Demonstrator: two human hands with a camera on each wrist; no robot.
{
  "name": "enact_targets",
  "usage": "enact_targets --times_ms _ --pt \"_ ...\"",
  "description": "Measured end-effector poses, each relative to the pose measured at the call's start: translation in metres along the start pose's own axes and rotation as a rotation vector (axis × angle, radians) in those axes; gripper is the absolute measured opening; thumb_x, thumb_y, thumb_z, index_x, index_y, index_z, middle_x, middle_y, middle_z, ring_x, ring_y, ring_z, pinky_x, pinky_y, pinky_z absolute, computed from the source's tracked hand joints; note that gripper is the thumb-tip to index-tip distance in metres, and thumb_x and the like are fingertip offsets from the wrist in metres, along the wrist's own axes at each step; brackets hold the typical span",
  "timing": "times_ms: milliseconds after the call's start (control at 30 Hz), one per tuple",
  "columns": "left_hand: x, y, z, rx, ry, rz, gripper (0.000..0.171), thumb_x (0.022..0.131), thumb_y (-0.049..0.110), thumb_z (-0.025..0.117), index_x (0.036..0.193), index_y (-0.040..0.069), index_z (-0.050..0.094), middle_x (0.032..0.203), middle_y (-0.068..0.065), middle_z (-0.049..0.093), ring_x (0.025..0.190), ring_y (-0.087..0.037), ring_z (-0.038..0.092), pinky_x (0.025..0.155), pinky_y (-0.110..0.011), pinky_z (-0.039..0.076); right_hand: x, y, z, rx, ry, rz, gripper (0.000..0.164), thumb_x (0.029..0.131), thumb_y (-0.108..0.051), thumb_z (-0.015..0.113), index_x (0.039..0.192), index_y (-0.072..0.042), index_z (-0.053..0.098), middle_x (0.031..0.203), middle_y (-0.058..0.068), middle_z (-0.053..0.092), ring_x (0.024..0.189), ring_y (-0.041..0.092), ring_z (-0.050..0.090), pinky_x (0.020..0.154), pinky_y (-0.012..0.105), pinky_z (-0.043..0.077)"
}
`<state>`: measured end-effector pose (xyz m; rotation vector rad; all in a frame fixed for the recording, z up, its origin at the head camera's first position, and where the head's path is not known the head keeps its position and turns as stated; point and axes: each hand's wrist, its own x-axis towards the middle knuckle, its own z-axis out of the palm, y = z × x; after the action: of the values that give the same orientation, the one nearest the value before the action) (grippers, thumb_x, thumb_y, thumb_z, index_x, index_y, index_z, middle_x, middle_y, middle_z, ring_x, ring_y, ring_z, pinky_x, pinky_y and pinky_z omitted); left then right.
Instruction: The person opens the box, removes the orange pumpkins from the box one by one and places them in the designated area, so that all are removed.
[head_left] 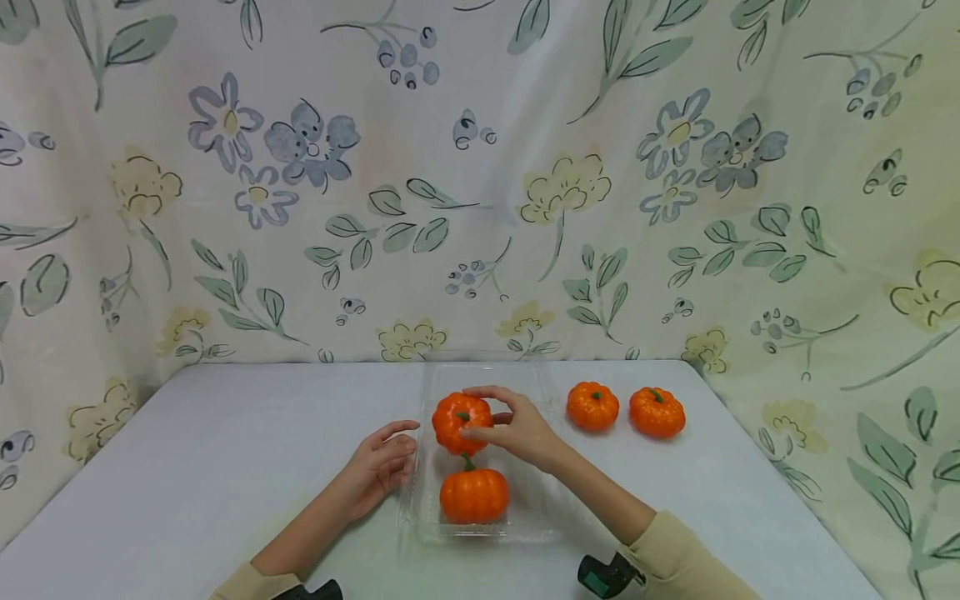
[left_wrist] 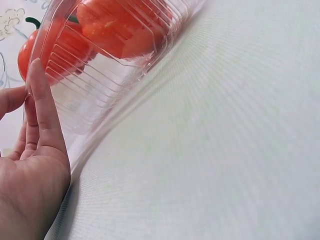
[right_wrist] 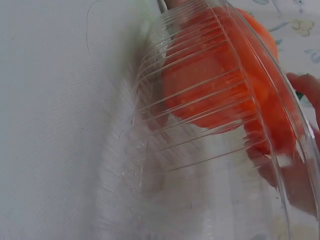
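Observation:
A clear plastic container (head_left: 540, 500) stands in the middle of the table. Inside its near end sits an orange toy pumpkin (head_left: 474, 497) with a green stem. My right hand (head_left: 525, 429) holds a second pumpkin (head_left: 453, 423) at the container's far part, thumb and fingers spread around its right side. Through the ribbed wall, the right wrist view shows the orange pumpkins (right_wrist: 205, 85), partly overlapping. At the container's left side is my left hand (head_left: 378, 467). Its thumb and fingertips pinch the rim in the left wrist view, the fingers (left_wrist: 46, 110) lying along the outer wall.
Two more orange pumpkins, one nearer (head_left: 592, 407) and one farther right (head_left: 657, 412), rest on the white table (head_left: 247, 467) right of the container. A floral curtain (head_left: 480, 183) hangs behind the table's back edge.

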<state>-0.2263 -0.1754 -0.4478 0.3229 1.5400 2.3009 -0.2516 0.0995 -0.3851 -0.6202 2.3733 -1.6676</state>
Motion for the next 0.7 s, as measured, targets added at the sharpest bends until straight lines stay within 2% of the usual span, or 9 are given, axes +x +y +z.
enact_targets --times_ms 333,700 --pt "0.000 0.000 0.000 0.003 0.007 -0.004 0.022 0.108 0.007 0.051 0.129 0.015 0.055 0.091 0.008 0.064 0.071 -0.006 0.061 0.069 -0.015 0.056 -0.001 0.000 -0.003 -0.017 0.009 0.009 0.061 0.089 -0.021 0.087 0.144 -0.017 0.061 0.146 0.009 0.060 0.106 0.028 0.066 0.091 0.042 0.060" --pt "0.000 -0.001 -0.001 0.010 0.005 -0.002 0.023 0.109 0.008 0.051 0.130 0.014 0.054 0.093 0.007 0.064 0.072 -0.006 0.061 0.071 -0.015 0.056 -0.007 0.002 -0.011 -0.020 0.012 -0.009 0.061 0.091 -0.020 0.084 0.146 -0.016 0.058 0.150 0.012 0.057 0.107 0.028 0.065 0.093 0.041 0.061"
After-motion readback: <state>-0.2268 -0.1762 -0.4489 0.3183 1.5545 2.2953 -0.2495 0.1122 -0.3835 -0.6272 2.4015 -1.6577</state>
